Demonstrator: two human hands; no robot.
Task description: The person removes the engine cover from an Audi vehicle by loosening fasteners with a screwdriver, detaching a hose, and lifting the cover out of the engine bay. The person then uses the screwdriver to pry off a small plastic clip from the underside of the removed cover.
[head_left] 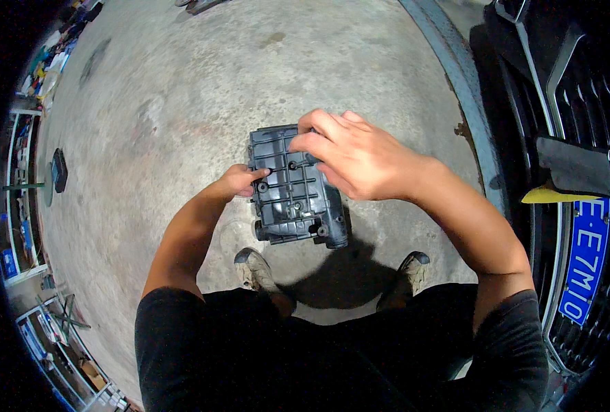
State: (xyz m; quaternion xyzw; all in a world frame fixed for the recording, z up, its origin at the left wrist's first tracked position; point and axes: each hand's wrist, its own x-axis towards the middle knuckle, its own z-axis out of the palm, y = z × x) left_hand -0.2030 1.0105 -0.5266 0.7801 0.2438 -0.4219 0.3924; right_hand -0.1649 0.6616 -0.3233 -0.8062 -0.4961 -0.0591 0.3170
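Note:
A black plastic ribbed housing (277, 200), which looks like a car air filter box, is in front of me above the concrete floor. Round stubs stick out at its near corners. My left hand (238, 180) grips its left edge, with the thumb lying on the ribbed top and the other fingers hidden underneath. Over the far right part hovers my right hand (363, 154), its fingers bent and apart from the thumb. I see nothing held in it, though it hides part of the housing. Whether its fingertips touch the ribs, I cannot tell.
A car's front grille (593, 110) rises at the right, with a blue plate (585, 264) and a grey and yellow cloth (572, 168) on it. Metal shelves (24, 199) with goods line the left. My shoes (253, 269) are just nearer than the housing. A bluish strip (463, 82) crosses the floor.

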